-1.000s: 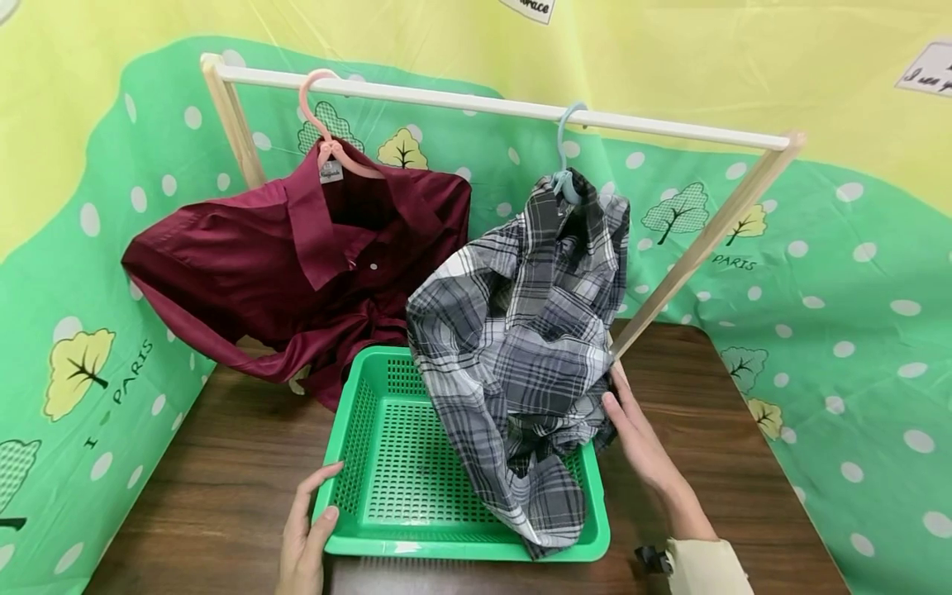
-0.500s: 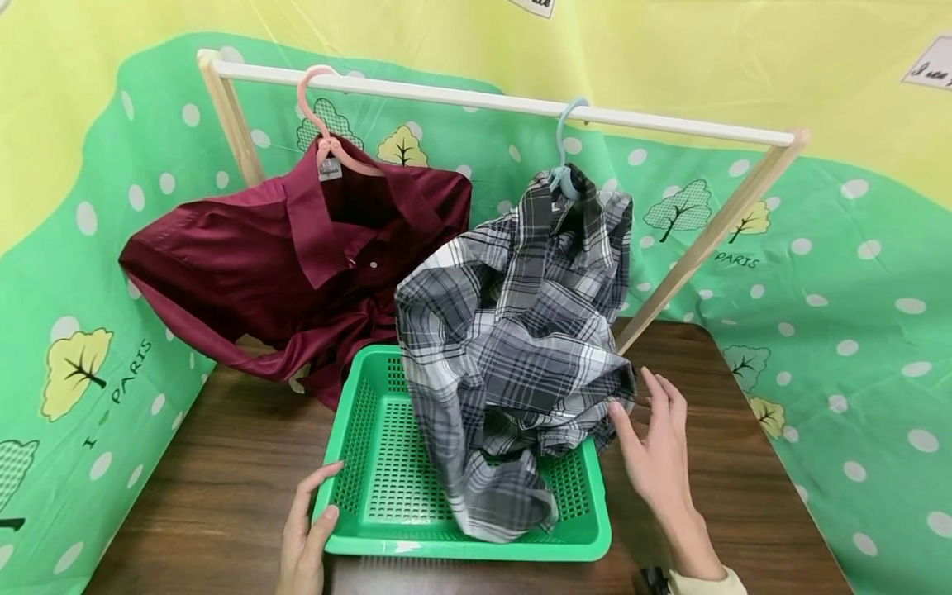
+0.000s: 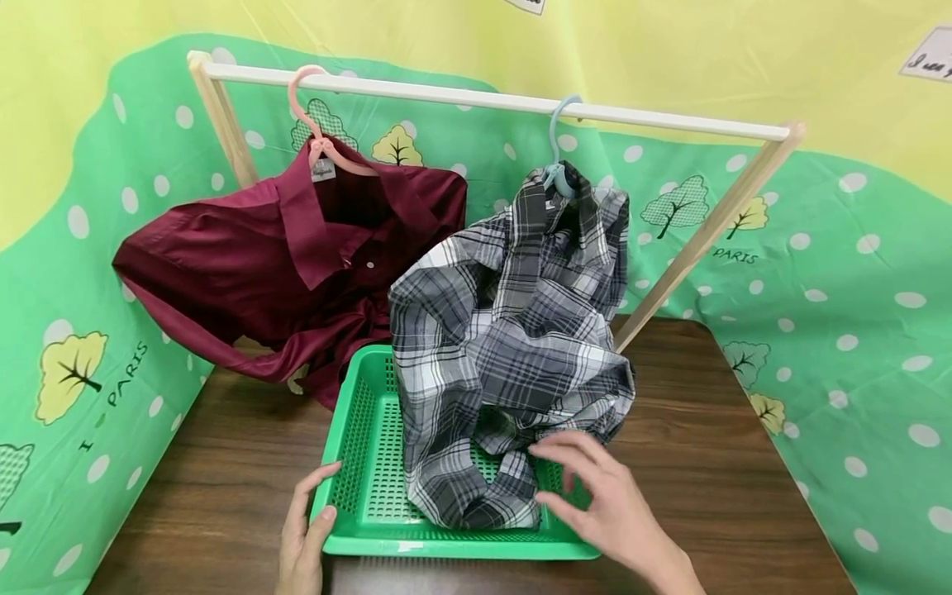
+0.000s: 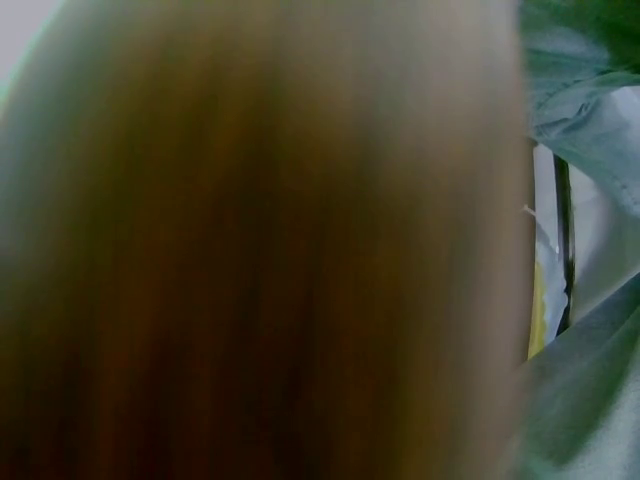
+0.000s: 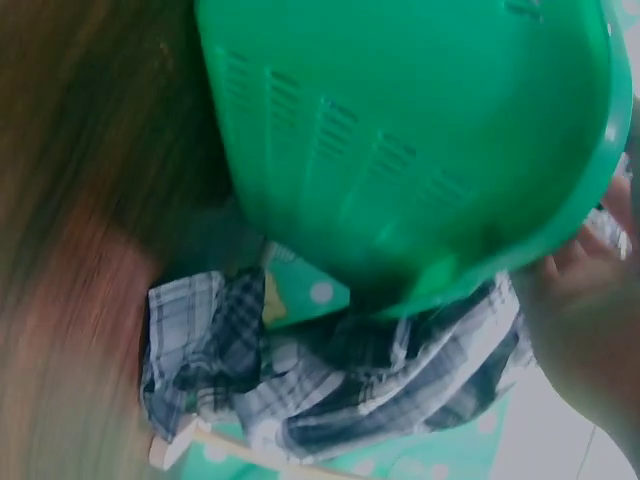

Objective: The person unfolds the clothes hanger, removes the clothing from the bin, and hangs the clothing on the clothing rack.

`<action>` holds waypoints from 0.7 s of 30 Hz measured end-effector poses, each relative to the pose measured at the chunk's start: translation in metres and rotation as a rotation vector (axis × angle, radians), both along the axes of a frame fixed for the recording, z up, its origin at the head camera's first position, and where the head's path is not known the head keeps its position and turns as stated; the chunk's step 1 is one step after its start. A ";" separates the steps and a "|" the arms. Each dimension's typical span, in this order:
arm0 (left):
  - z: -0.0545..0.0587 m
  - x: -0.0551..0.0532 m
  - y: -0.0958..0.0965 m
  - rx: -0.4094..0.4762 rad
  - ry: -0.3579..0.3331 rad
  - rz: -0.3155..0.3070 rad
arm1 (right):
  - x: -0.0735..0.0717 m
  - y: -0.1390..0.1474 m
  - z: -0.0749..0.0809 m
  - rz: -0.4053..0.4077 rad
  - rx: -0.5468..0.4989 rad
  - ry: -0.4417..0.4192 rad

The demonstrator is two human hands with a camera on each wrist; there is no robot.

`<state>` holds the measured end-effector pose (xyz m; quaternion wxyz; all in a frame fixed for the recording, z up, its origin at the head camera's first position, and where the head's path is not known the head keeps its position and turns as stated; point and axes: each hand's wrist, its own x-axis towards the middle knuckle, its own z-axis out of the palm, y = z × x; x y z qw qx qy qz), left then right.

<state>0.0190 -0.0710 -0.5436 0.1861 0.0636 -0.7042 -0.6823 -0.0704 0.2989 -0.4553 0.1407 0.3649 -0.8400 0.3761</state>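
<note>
My left hand grips the left rim of a green plastic basket in the head view. A grey, black and white plaid shirt hangs from a light blue hanger, and its lower part drops into the basket. Over the basket's right front corner is my right hand, thumb and fingers apart, the fingertips close beside the dangling sleeve. Whether they touch the cloth I cannot tell. The right wrist view shows the basket from outside, the shirt and part of the right hand.
A white rail on wooden legs spans the back. On its left a maroon shirt hangs from a pink hanger, beside the basket. Everything stands on a dark wooden table before a patterned cloth. The left wrist view is mostly blurred.
My right hand has left the shirt's right side and moved left and toward me, over the basket. The shirt's hanging sleeve has swung left. The left hand stays at the rim.
</note>
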 end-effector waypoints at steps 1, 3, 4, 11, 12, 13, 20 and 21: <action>0.000 0.000 0.000 0.000 0.000 -0.001 | 0.001 -0.002 -0.001 0.043 0.040 -0.019; 0.001 0.000 0.000 0.007 0.002 -0.002 | 0.003 -0.006 -0.003 0.110 0.100 -0.096; 0.000 0.000 0.000 0.007 0.003 -0.004 | 0.003 -0.007 -0.003 0.131 0.127 -0.150; -0.001 0.000 0.001 0.012 0.002 -0.005 | -0.004 -0.013 0.005 0.213 0.300 -0.462; -0.001 0.000 0.001 0.015 0.001 -0.005 | -0.005 -0.014 0.006 0.217 0.317 -0.484; -0.001 0.000 0.001 0.017 0.000 -0.005 | -0.006 -0.016 0.006 0.220 0.330 -0.496; 0.000 0.000 0.001 0.014 -0.007 -0.008 | -0.007 -0.022 0.002 0.174 0.368 -0.514; 0.000 0.000 0.001 0.015 -0.006 -0.003 | -0.007 -0.022 0.002 0.166 0.370 -0.511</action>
